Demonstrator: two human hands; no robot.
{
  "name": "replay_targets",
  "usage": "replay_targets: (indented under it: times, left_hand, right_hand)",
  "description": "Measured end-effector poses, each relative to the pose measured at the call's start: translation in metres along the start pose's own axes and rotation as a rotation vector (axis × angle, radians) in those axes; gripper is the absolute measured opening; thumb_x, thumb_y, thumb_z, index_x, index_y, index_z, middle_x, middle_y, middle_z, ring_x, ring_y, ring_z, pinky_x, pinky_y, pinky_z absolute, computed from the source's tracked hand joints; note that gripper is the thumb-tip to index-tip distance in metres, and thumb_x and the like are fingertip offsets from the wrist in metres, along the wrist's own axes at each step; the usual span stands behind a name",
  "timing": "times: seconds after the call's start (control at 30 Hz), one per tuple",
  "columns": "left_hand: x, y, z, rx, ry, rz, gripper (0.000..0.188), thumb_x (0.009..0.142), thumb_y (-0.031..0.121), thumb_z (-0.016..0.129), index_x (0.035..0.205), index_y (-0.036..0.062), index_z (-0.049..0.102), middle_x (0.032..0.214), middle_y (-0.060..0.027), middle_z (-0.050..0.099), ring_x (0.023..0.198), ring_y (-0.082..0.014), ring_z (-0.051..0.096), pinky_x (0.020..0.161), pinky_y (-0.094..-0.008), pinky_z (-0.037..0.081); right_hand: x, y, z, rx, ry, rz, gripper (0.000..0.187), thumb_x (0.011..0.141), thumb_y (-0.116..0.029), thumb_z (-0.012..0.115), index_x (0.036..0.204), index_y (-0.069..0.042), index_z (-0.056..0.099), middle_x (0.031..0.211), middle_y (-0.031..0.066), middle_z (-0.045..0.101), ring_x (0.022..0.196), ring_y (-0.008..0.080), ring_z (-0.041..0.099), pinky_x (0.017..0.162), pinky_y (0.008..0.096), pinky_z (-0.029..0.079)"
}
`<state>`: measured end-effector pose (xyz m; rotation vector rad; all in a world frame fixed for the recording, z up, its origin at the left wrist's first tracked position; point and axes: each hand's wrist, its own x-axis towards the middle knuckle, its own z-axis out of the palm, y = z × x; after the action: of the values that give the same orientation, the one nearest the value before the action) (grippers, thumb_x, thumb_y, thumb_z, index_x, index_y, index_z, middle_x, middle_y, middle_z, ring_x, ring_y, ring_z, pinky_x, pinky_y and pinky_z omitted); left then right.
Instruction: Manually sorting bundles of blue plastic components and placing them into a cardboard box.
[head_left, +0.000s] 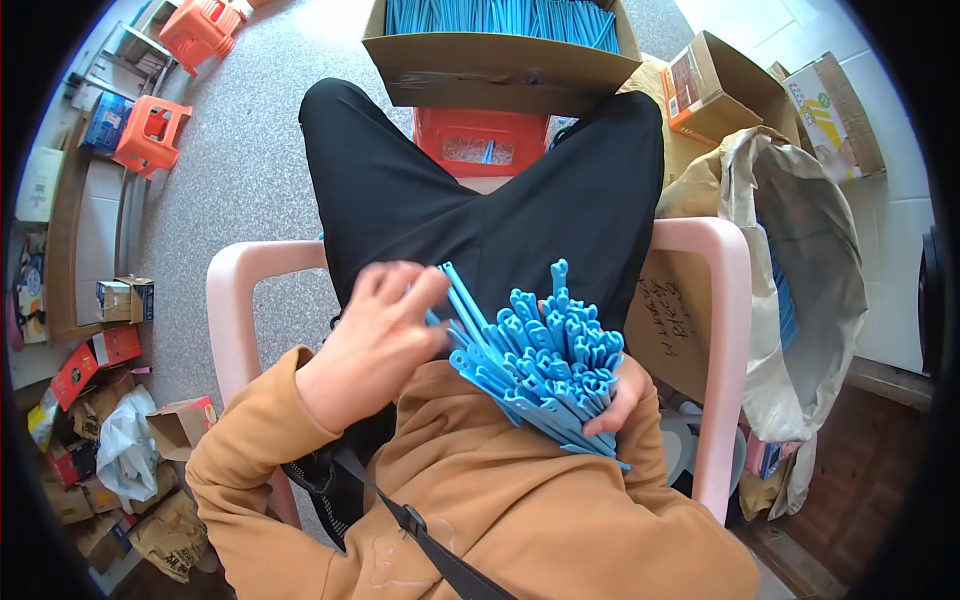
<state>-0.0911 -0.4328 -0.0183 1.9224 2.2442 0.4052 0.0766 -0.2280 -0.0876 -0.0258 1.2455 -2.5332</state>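
A thick bundle of thin blue plastic sticks with small holed or looped ends lies across my lap, against the tan sweatshirt. My right hand wraps round the bundle from its right side, the thumb showing over the near edge and the other fingers mostly hidden. At the bundle's left side is my left hand, its fingers bent and blurred by motion. A few stick ends stand out beside its fingertips. Whether it grips any of them is not clear.
Beyond my knees a cardboard box full of blue sticks rests above a red stool. Pink chair arms flank me. On the right stands a large paper sack with more sticks; cartons and bags crowd the left.
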Motion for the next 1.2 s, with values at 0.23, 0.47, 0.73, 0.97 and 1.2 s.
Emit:
replay_targets:
  times: [0.23,0.47,0.73,0.97,1.2]
  left_hand:
    - [0.002,-0.011,0.035,-0.562,-0.200,-0.293,0.034,0.079,0.006,0.049,0.112,0.0053,0.052,0.080,-0.0186,0.061,0.068,-0.0341,0.058,0.064,-0.0368,0.046]
    - [0.034,-0.017,0.049,-0.713,-0.231,-0.652,0.026,0.080,0.025,0.055,0.088,0.0000,0.054,0.072,-0.0158,0.058,0.068,-0.0248,0.060,0.063,-0.0315,0.045]
    - [0.014,-0.003,0.010,-1.624,0.092,-0.862,0.019,0.088,0.007,0.047,0.101,0.0121,0.034,0.071,-0.0003,0.045,0.053,-0.0042,0.044,0.044,-0.0174,0.033]
    - [0.013,0.067,-0.013,-0.347,-0.098,0.278,0.030,0.069,0.015,0.063,0.098,0.0229,0.059,0.069,-0.0023,0.041,0.053,-0.0132,0.051,0.040,-0.0250,0.040]
    - [0.036,0.090,0.012,-0.195,-0.144,0.325,0.031,0.073,0.017,0.058,0.104,0.0221,0.060,0.066,-0.0044,0.039,0.049,-0.0135,0.050,0.040,-0.0239,0.043]
  right_hand:
    - [-0.005,-0.003,0.009,-0.030,0.049,-0.051,0.104,0.043,-0.005,0.079,0.131,-0.005,0.023,0.124,0.0079,0.042,0.115,0.0152,0.038,0.098,0.0286,0.026]
    - [-0.007,0.000,0.009,0.003,0.028,-0.081,0.104,0.046,-0.002,0.077,0.133,-0.004,0.020,0.127,0.0073,0.039,0.118,0.0151,0.034,0.099,0.0281,0.024]
    - [-0.009,-0.002,0.011,0.007,0.118,-0.053,0.102,0.049,-0.012,0.079,0.132,-0.004,0.019,0.127,0.0077,0.035,0.119,0.0171,0.031,0.101,0.0308,0.022]
    - [-0.019,0.010,0.009,-0.018,0.277,-0.190,0.107,0.051,-0.014,0.079,0.135,-0.003,0.014,0.129,0.0094,0.033,0.120,0.0198,0.030,0.102,0.0330,0.023]
    - [-0.016,0.004,0.009,0.053,0.230,-0.144,0.104,0.053,-0.017,0.078,0.134,-0.002,0.015,0.127,0.0091,0.034,0.119,0.0191,0.031,0.102,0.0327,0.022]
